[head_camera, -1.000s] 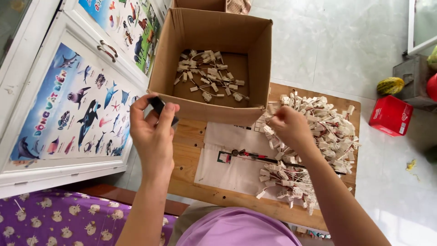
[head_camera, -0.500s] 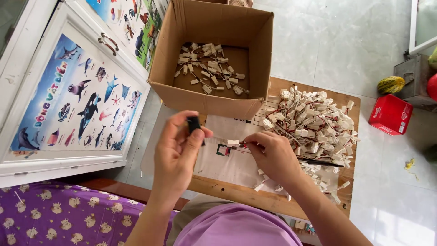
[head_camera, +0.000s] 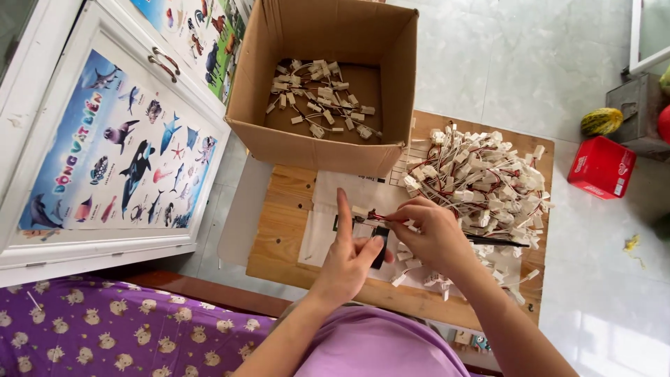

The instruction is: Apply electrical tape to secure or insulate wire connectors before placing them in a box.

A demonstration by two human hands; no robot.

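Left hand (head_camera: 349,262) has moved in from beside the brown cardboard box (head_camera: 328,84); fingers pinch a small black block (head_camera: 380,246), index straight. Right hand (head_camera: 429,234) left the white-connector wire heap (head_camera: 481,181); fingers closed on one red-wired white connector (head_camera: 364,213) above the wooden worktop (head_camera: 286,223), meeting the block

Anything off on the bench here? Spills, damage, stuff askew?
Mostly tidy. The pile of white connectors spreads to the wooden board's right edge, with a few loose pieces by the near edge. The cardboard box overhangs the board's far side. No damage shows. Both hands, left hand and right hand, work one small piece.
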